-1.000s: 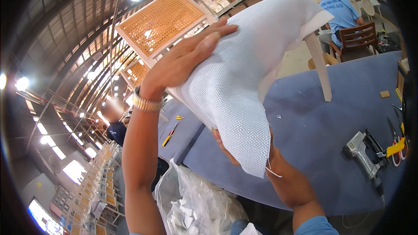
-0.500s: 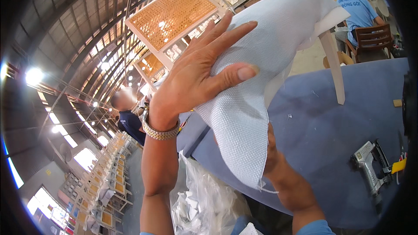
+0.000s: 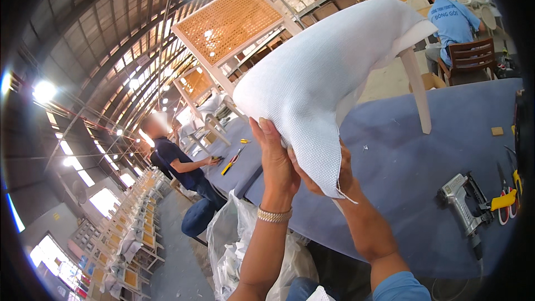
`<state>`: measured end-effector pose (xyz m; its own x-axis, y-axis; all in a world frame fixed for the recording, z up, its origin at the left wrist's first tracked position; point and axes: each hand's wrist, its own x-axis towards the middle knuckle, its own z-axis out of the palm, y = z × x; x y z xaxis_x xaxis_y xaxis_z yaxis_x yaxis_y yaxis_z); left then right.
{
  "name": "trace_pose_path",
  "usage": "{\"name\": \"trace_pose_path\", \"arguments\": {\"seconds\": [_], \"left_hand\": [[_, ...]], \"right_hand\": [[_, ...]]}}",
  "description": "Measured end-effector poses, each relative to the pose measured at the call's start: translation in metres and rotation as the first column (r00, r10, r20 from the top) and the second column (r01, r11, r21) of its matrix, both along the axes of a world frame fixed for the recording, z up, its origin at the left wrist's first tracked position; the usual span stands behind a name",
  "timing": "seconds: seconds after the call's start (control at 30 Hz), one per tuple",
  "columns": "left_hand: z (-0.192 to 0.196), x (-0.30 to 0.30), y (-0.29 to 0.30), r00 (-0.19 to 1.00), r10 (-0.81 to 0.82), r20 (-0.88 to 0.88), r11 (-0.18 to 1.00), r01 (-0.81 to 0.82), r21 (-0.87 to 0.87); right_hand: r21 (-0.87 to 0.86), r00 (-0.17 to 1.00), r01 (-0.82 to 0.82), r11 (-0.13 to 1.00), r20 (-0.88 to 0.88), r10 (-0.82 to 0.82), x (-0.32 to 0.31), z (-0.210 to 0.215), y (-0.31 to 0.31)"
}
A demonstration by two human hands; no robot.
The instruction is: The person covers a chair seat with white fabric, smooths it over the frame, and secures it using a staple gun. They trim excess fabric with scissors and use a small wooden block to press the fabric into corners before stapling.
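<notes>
White woven fabric [image 3: 317, 83] is draped over the seat of a chair, its loose corner hanging toward me with a frayed thread. One pale wooden chair leg [image 3: 418, 92] stands on the blue-covered table at the right. My left hand [image 3: 277, 161] is closed on the fabric at the seat's near edge, thumb and fingers pressed against it. Behind the hanging corner, my right hand [image 3: 346, 173] wraps around the near chair leg; the flap hides part of its fingers. A cane-panelled backrest [image 3: 229, 22] rises at the far left of the seat.
On the blue table [image 3: 384, 189] lie a staple gun [image 3: 465, 203], yellow-handled scissors [image 3: 504, 198] and a small wood block [image 3: 497, 131]. A clear plastic bag [image 3: 234, 245] of white scraps stands below. One person [image 3: 184, 161] works at left, another [image 3: 448, 22] sits far right.
My left hand has come down off the top of the fabric to the seat's near edge and closed there. My right hand has shifted slightly up, staying behind the hanging corner.
</notes>
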<state>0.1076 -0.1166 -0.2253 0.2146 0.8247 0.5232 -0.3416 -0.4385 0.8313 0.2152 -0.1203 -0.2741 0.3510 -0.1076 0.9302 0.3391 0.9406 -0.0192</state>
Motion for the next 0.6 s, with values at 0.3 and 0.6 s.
{"name": "trace_pose_path", "arguments": {"seconds": [0.3, 0.6], "left_hand": [[-0.013, 0.016, 0.008, 0.969, 0.231, 0.086, 0.969, -0.237, 0.069], [-0.004, 0.025, -0.011, 0.974, 0.223, 0.042, 0.950, -0.227, 0.214]], "right_hand": [[0.008, 1.000, 0.010, 1.000, 0.001, -0.010, 0.000, -0.008, 0.001], [-0.176, 0.998, -0.033, 0.984, -0.066, 0.022, 0.008, -0.003, -0.013]]}}
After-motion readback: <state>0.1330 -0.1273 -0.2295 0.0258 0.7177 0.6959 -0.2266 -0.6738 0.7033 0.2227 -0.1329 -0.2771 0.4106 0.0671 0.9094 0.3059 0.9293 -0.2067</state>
